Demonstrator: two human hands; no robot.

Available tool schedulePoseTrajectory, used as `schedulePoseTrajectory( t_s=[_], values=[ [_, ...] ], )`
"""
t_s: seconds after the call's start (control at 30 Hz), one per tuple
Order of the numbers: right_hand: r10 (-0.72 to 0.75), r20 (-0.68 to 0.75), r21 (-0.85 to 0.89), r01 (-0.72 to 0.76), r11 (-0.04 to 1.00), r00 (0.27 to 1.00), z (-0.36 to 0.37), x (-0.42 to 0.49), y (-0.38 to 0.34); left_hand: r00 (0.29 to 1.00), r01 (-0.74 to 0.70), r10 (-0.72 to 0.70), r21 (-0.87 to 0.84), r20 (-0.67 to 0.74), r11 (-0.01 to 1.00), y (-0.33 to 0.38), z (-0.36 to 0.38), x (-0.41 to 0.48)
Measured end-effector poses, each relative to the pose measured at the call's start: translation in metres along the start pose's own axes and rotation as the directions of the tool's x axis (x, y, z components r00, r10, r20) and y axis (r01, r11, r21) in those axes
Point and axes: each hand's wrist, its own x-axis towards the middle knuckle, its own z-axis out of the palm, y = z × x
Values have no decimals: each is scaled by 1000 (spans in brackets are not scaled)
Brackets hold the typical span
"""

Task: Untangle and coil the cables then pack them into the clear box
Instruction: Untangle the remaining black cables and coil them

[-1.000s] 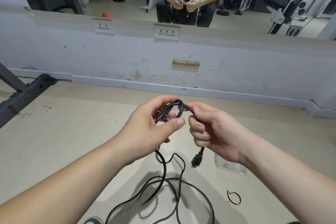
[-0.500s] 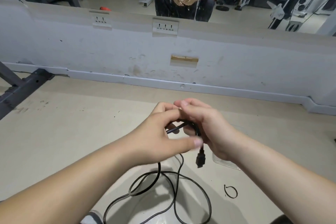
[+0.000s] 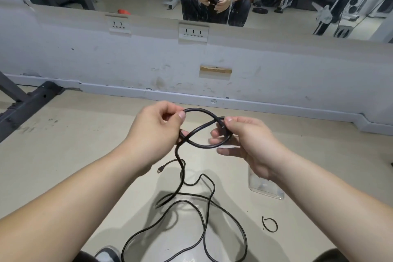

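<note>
Currently, both hands are working the black cable (image 3: 181, 176) in the air above the floor (image 3: 63, 155). The left hand (image 3: 155, 134) is pinching the strand between thumb and forefinger at the upper left of a raised loop. The right hand (image 3: 251, 147) is pinching it at the loop's right side, with its fingers (image 3: 228, 119) curled round the strand. Between the two grips the cable is crossing over itself in a figure-eight shape rather than lying as a flat ring. The remaining length is hanging from the left hand and trailing across the floor in several overlapping bends, with one connector (image 3: 159, 169) lying near the left wrist.

The step in hand appears to be forming the first turn of the coil. To do it well:

1. Roll the strand between the fingers until the crossing opens into a flat turn.
2. Draw slack up gradually, since the floor bends are overlapping and could tighten into a knot.
3. Match each new turn to the first.

The clear box (image 3: 265, 189) is lying on the floor under the right forearm, partly hidden. A small black tie ring (image 3: 269, 224) is lying nearby, probably for securing the finished coil.
</note>
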Motion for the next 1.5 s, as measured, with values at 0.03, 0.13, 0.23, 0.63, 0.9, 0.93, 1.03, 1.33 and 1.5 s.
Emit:
schedulePoseTrajectory(
  t_s=[0.03, 0.13, 0.23, 0.63, 0.9, 0.93, 1.03, 1.33, 1.5],
  values=[
    [15, -27, 19, -15, 1000, 1000, -1, 1, 0, 1000, 23, -23, 6, -13, 1000, -2, 0, 3],
    [103, -6, 153, -101, 983, 995, 3, 2, 2, 1000, -7, 10, 217, -14, 976, -13, 0, 9],
    [226, 8, 302, -218, 928, 974, 4, 3, 0, 998, -31, 47, 339, -40, 940, -20, -1, 13],
    [-51, 106, 155, 35, 987, 993, 3, 0, -1, 967, 138, -128, -29, 218, 990, -18, 11, 2],
    [-16, 121, -147, 34, 989, 992, 7, -4, 5, 942, 11, -17, 20, 335, 1000, -7, 14, -7],
    [-1, 127, -133, 18, 991, 992, 7, -3, 6, 931, -17, -16, 85, 366, 996, -10, 14, -7],
    [-13, 116, -193, 35, 981, 993, 6, -3, 7, 921, -36, -38, 184, 387, 982, -9, 13, -6],
    [-32, 263, -310, 116, 944, 964, 10, -4, 13, 964, 257, -196, -448, 180, 856, 12, -9, 13],
    [34, 271, -93, -9, 996, 962, 11, -1, 10, 950, 244, -297, -352, -102, 903, -8, -17, 26]
  ],
)
